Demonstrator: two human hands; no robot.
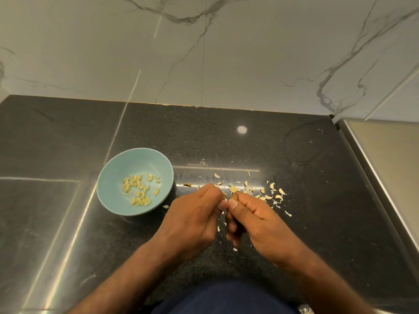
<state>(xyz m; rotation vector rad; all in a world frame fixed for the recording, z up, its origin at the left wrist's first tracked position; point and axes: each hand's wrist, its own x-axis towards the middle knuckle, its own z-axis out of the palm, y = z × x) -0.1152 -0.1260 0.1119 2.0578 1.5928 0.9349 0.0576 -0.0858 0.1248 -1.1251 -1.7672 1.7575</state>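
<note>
Shelling step under way: left hand (197, 216) and right hand (256, 219) are both pinching one seed (225, 195), mostly hidden between the thumbs, just above the tabletop (68, 132); husks (272, 193) are lying just beyond; next move, by my judgement, is calling for prying the shell apart and dropping the kernel into the blue bowl (118, 168) on the left.

One bowl (113, 173), roughly thirty seeds (137, 201) inside, and some twenty husks (281, 191) scattered on the tabletop (294, 155).

1. You face a black speckled counter (249, 137), glossy with streaks of reflected light.
2. Behind it you see a pale, grey-veined marble wall (249, 53).
3. On your right sits a metal surface (385, 150), perhaps a sink's edge.
</note>
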